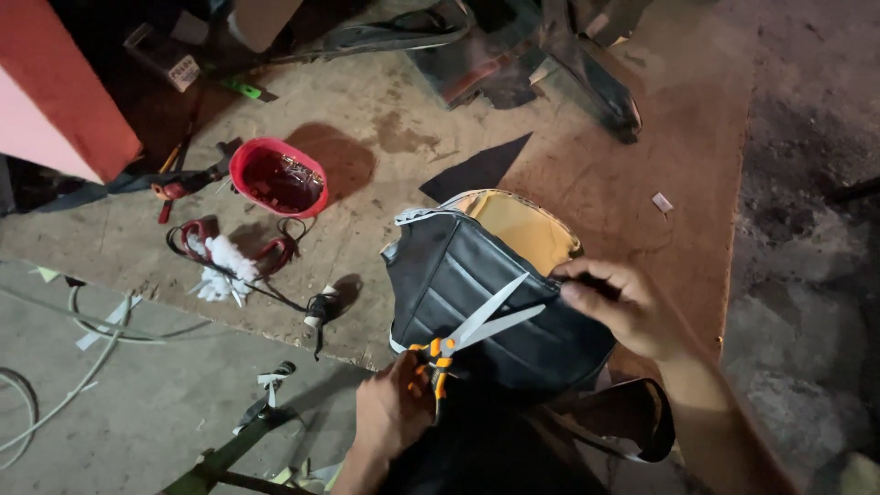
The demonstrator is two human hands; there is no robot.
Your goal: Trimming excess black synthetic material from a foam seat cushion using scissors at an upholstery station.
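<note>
**Scissors open over a black seat cover**

While the black padded cover [477, 293] sits low in the middle of my view, propped over something dark beneath it, I see its stitched black face turned up and its yellow foam underside [527, 229] showing at the far edge; a white trim strip runs along its upper left rim. Across it lie the scissors [477, 325], blades parted and pointing up to the right, their orange-and-black handles at the cover's near edge; my left hand [394, 403] has its fingers closed through those handles, gripping them. My right hand [623, 307] pinches the cover's right edge between thumb and fingertips, close to the blade tips; I cannot tell whether the blades touch the material.

Further out, the cover rests above a worn brown board [623, 174] on rough ground; a black triangular offcut [481, 170] lies just beyond the cover. To the left stand a red bowl [278, 179] with small bits inside, a tuft of white stuffing [225, 266] tangled in red and black cord, and a red-handled tool [183, 183]; white cables [82, 339] trail over the grey floor at far left.
</note>
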